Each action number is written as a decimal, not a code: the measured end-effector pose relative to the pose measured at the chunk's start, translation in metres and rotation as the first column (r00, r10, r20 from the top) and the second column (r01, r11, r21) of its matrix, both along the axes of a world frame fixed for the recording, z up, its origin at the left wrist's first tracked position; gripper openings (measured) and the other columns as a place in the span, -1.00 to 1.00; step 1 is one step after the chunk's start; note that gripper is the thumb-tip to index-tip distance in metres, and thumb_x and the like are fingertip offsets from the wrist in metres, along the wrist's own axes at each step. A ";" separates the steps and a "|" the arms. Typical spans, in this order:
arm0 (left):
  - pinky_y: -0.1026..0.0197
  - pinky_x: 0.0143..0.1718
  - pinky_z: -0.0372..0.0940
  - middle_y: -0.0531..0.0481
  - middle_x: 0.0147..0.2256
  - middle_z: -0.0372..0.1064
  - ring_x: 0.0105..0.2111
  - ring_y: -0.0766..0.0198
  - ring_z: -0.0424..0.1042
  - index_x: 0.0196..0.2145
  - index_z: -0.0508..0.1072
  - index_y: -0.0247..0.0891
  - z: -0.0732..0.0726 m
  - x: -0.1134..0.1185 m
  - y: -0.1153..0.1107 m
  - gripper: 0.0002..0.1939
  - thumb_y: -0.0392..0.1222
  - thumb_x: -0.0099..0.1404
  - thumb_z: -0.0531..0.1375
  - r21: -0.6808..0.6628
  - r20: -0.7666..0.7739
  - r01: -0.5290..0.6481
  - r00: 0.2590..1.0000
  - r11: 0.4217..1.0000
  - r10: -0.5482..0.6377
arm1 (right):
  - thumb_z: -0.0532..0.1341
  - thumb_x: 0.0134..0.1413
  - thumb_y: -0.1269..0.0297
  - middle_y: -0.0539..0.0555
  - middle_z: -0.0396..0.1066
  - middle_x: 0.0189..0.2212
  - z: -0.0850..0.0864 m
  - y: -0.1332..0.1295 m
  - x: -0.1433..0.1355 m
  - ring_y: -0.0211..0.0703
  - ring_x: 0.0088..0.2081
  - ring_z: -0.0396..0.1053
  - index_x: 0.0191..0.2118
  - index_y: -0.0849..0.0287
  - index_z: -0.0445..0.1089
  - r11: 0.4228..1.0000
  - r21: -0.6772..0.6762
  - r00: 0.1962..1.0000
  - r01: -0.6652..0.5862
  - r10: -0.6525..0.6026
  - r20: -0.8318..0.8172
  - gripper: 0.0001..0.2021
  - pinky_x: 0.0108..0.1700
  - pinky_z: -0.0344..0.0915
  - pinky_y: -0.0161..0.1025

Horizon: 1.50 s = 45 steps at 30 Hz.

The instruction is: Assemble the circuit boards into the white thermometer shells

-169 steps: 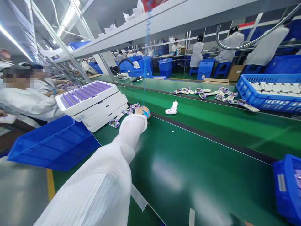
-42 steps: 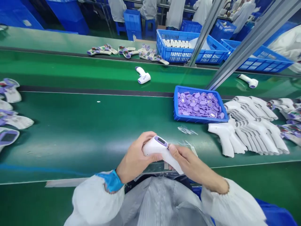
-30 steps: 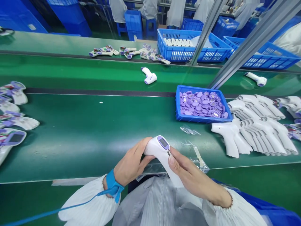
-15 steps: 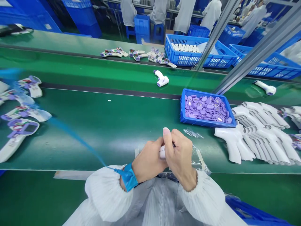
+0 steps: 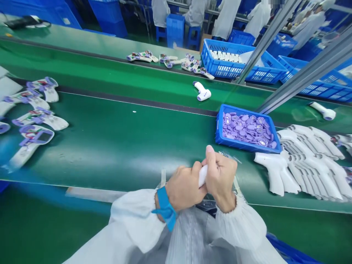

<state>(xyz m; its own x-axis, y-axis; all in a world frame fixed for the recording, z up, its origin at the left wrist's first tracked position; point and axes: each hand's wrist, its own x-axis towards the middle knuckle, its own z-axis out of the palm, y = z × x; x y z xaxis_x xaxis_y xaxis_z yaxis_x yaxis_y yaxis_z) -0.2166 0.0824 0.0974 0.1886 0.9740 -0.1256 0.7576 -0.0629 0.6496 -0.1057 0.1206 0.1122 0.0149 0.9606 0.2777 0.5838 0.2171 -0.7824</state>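
Note:
Both fists meet low in the middle of the view, over the bench's near edge. My left hand [image 5: 184, 187] is wrapped round a white infrared thermometer [image 5: 202, 176], mostly covered by the fingers. On its other side my right hand [image 5: 222, 178] grips the same thermometer, thumb pointing up. A blue wrist strap [image 5: 166, 208] circles my left wrist. Beyond my right hand stands a blue bin [image 5: 220, 138] of purple oval parts. Rows of white thermometer shells [image 5: 272, 170] lie to the right.
Opened thermometers [image 5: 35, 137] with exposed innards lie at the left. A finished-looking thermometer [image 5: 202, 91] rests on the green belt [image 5: 123, 79], another [image 5: 323, 110] farther right. Blue crates [image 5: 220, 68] and a metal post [image 5: 275, 47] stand behind. Co-workers in white coats [image 5: 227, 18] are in the background.
The view has shifted, and my joined hands appear slightly farther right. The thermometer has turned between them, showing a plain white face instead of a dark line. The strap's blue cord has swung left and blurred.

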 end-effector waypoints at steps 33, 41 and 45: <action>0.20 -0.39 0.30 -0.02 -0.27 0.46 -0.31 0.15 0.43 -0.15 0.45 -0.19 0.017 -0.062 0.021 -0.54 0.26 0.27 0.16 -0.342 0.428 -0.242 0.820 0.908 0.379 | 0.20 0.00 0.60 0.29 0.55 -0.23 -0.018 0.208 0.061 0.07 -0.12 0.46 -0.22 0.29 0.54 0.965 -0.257 0.800 -0.046 0.190 0.570 -0.76 -0.02 0.28 -0.15; 0.18 -0.31 0.29 0.04 -0.20 0.47 -0.29 0.20 0.43 -0.02 0.42 -0.09 0.024 -0.046 0.018 -0.62 0.16 0.37 0.10 -0.161 0.389 -0.215 0.883 0.963 0.262 | 0.15 0.23 0.19 0.08 0.49 -0.30 0.025 0.129 0.082 -0.20 -0.31 0.42 -0.15 0.21 0.43 0.950 -0.265 0.975 -0.166 0.198 0.100 -0.78 -0.16 0.35 -0.23; 0.15 -0.15 0.25 0.10 -0.10 0.46 -0.17 0.19 0.41 0.04 0.39 -0.04 0.023 -0.030 0.027 -0.69 0.04 0.40 0.12 0.092 0.248 -0.184 0.956 0.979 0.156 | 0.31 0.10 0.09 -0.03 0.35 -0.43 0.037 0.061 0.068 -0.33 -0.40 0.31 -0.28 0.18 0.36 0.800 -0.437 0.784 -0.411 0.066 -0.617 -0.74 -0.27 0.31 -0.34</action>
